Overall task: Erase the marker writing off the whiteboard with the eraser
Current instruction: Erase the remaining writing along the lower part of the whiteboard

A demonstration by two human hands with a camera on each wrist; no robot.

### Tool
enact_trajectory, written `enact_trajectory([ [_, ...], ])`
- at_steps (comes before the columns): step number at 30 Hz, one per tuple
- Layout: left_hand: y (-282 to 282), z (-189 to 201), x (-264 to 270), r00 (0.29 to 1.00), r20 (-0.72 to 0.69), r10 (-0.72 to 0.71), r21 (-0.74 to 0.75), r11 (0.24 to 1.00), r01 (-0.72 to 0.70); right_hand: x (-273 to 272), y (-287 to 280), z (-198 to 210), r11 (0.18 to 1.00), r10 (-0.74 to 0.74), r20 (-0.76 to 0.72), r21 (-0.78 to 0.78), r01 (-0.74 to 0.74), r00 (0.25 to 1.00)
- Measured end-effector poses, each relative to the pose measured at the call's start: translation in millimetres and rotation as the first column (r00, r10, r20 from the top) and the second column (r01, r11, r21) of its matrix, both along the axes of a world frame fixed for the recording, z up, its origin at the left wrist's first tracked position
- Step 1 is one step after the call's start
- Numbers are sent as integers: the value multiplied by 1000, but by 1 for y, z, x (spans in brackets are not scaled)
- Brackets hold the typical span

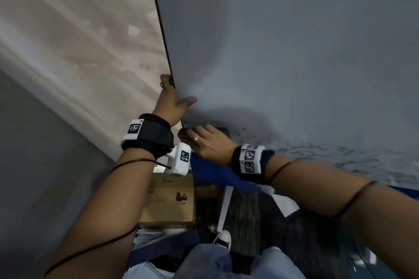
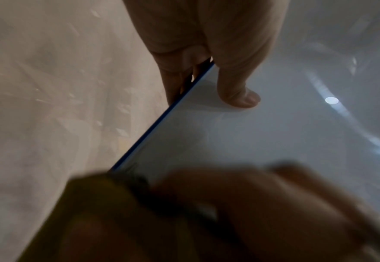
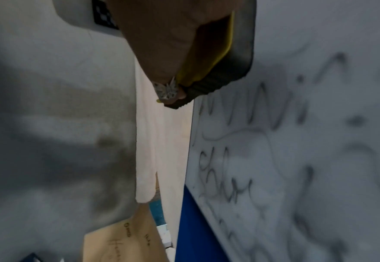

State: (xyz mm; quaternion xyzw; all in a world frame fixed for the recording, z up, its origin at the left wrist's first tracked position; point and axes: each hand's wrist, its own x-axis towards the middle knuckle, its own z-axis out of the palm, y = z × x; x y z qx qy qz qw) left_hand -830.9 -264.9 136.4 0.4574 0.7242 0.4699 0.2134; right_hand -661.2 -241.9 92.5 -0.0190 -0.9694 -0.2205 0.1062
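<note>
A large whiteboard (image 1: 283, 41) with a dark blue frame fills the head view; its upper face is wiped to a grey haze. Black marker writing (image 1: 317, 154) runs along its lower part and shows blurred in the right wrist view as writing (image 3: 274, 159). My left hand (image 1: 173, 102) grips the board's left edge, thumb (image 2: 240, 88) on the face and fingers behind. My right hand (image 1: 208, 142) holds the eraser (image 1: 184, 135), a yellow-backed block with dark felt (image 3: 234, 58), pressed against the board's lower left corner.
A pale wall (image 1: 79, 41) lies left of the board. Below stand a cardboard box (image 1: 170, 201), a blue frame panel (image 1: 213, 172), papers and dark carpet. My shoe (image 1: 223, 239) and jeans are at the bottom.
</note>
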Motion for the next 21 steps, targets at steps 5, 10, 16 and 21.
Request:
enact_trajectory([
  [5, -1, 6, 8, 997, 65, 50, -75, 996, -45, -46, 9, 10, 994, -82, 251, 86, 62, 965],
  [10, -2, 6, 11, 994, 80, 73, -26, 997, -72, -25, 17, 10, 993, -92, 339, 107, 59, 936],
  [16, -1, 7, 18, 994, 27, 104, -23, 994, -103, 22, 14, 8, 946, -263, 438, 292, 140, 860],
  [21, -2, 10, 23, 992, 14, 129, -24, 991, -129, -18, 3, -3, 975, -138, 412, 218, 49, 901],
])
